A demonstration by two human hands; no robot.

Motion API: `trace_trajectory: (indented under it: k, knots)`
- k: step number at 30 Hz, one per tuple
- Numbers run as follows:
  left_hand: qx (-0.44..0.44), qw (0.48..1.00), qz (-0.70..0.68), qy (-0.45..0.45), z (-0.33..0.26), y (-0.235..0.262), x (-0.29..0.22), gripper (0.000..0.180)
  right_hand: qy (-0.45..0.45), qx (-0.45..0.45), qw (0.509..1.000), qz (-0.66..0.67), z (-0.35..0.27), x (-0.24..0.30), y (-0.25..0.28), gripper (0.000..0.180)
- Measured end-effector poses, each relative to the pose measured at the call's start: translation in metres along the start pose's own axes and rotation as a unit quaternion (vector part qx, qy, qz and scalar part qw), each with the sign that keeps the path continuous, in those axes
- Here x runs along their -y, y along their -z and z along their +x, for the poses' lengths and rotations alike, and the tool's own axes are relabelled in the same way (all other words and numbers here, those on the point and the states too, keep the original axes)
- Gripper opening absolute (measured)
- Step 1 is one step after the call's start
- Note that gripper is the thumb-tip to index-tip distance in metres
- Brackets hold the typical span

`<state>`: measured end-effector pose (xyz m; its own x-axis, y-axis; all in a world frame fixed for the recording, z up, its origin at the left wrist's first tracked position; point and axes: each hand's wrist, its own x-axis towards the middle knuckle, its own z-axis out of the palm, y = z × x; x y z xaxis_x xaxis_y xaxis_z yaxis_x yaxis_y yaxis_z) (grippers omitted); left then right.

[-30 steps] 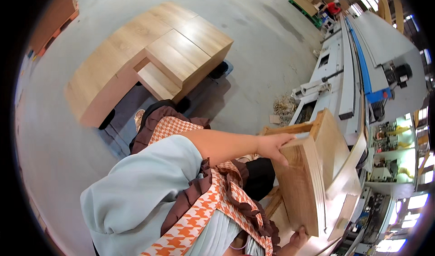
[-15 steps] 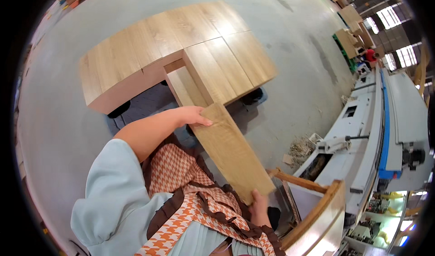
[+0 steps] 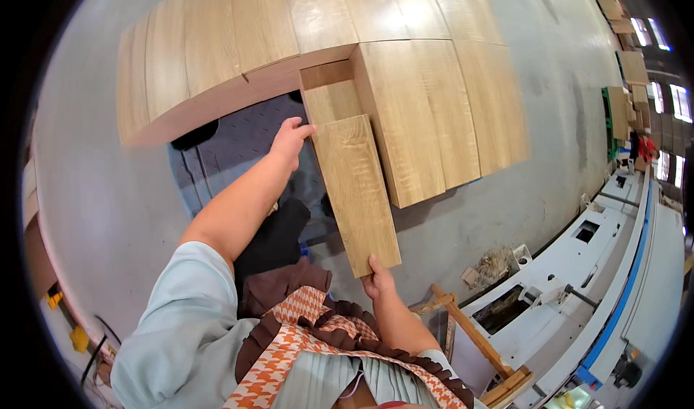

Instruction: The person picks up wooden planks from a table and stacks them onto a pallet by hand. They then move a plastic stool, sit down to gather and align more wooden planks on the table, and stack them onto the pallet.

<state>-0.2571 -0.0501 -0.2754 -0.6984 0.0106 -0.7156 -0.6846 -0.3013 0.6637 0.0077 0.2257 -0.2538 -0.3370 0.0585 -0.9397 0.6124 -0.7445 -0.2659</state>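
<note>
A long wood-grain board [image 3: 358, 192] lies tilted away from me, between my two hands. My right hand [image 3: 378, 280] grips its near end, thumb on top and the other fingers beneath. At the far left corner, my left hand [image 3: 290, 141] holds the board's edge with its fingertips; part of its grip is hidden. The board's far end overlaps a gap in a large stack of matching boards [image 3: 419, 105]. Inside that gap, a lower board [image 3: 334, 99] shows beyond the held one.
The stack rests on a dark pallet [image 3: 242, 148], its ribbed top bare at left. A wooden-framed stand [image 3: 477, 333] is close on my right. Beyond it runs a long white machine [image 3: 557, 264] with a blue rail. Debris [image 3: 495, 266] lies on the floor beside the machine.
The board has moved forward over the gap and turned more lengthwise. My left hand has shifted from its top to its left edge. My view has come closer to the stack.
</note>
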Motion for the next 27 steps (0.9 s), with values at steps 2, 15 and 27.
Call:
trace_trajectory:
  k: [2, 15, 27]
  knots:
    - [-0.084, 0.994, -0.023, 0.072, -0.023, -0.014, -0.008, 0.065, 0.013, 0.011, 0.999, -0.035, 0.009, 0.012, -0.021, 0.049]
    - [0.077, 0.995, -0.061, 0.005, 0.004, -0.030, 0.017, 0.070, 0.045, 0.060, 0.994, -0.074, 0.047, 0.034, -0.119, 0.043]
    - [0.031, 0.997, 0.010, -0.065, 0.005, -0.042, 0.014, 0.073, 0.007, 0.054, 0.987, -0.150, 0.048, 0.044, -0.132, 0.033]
